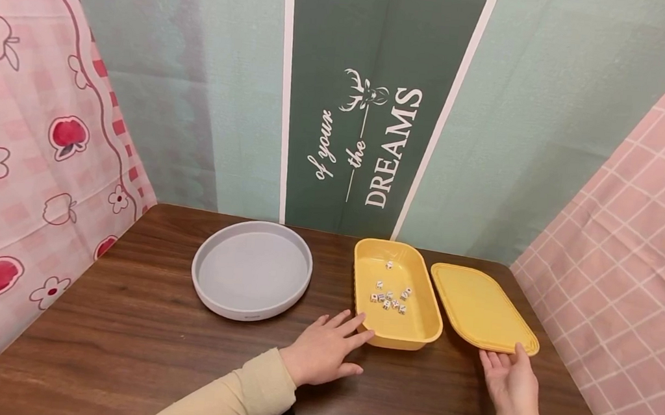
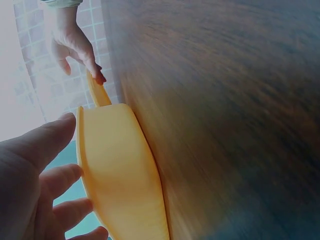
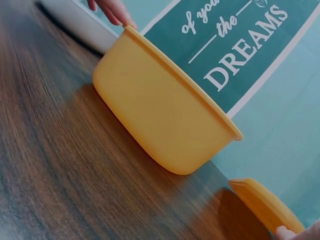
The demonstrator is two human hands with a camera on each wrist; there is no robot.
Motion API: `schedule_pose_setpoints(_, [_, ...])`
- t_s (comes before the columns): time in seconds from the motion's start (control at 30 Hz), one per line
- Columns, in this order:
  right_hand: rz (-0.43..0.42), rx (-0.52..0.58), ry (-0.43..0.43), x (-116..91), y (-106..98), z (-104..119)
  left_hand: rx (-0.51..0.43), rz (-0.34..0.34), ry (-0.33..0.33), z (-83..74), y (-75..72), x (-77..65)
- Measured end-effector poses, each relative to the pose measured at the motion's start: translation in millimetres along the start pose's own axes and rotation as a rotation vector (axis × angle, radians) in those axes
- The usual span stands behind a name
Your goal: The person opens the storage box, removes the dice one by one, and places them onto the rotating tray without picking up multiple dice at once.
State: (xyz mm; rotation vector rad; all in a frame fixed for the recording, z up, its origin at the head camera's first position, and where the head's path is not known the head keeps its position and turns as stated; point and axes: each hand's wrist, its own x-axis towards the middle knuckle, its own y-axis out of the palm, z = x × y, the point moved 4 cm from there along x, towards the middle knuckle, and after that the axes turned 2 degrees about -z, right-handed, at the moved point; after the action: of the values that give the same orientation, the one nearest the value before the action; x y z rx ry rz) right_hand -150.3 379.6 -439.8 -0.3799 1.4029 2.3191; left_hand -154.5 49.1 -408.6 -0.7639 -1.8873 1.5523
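Note:
A yellow rectangular container stands on the table with several small white dice inside, most of them bunched toward its near half. My left hand reaches to its near left corner, fingers spread and fairly straight, fingertips right at the rim. In the left wrist view the thumb and fingers lie beside the container's rim. To the right, my right hand pinches the near edge of a flat yellow lid, thumb on top and fingers underneath. The lid's near edge is tipped up slightly in the right wrist view.
A round grey tray with a low rim sits left of the container. Behind the wooden table hangs a green curtain with lettering. Pink patterned cloths close in both sides.

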Motion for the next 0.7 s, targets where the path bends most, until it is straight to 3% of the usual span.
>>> schedule_pose_setpoints(0.13, [0.030, -0.034, 0.061, -2.6, -0.6, -3.5, 0.001, 0.000, 0.000, 0.0, 0.4, -0.1])
schedule_pose_setpoints(0.7, [0.054, -0.078, 0.097, -13.9, -0.1, -5.7, 0.004, 0.005, -0.007, -0.1, 0.5, -1.4])
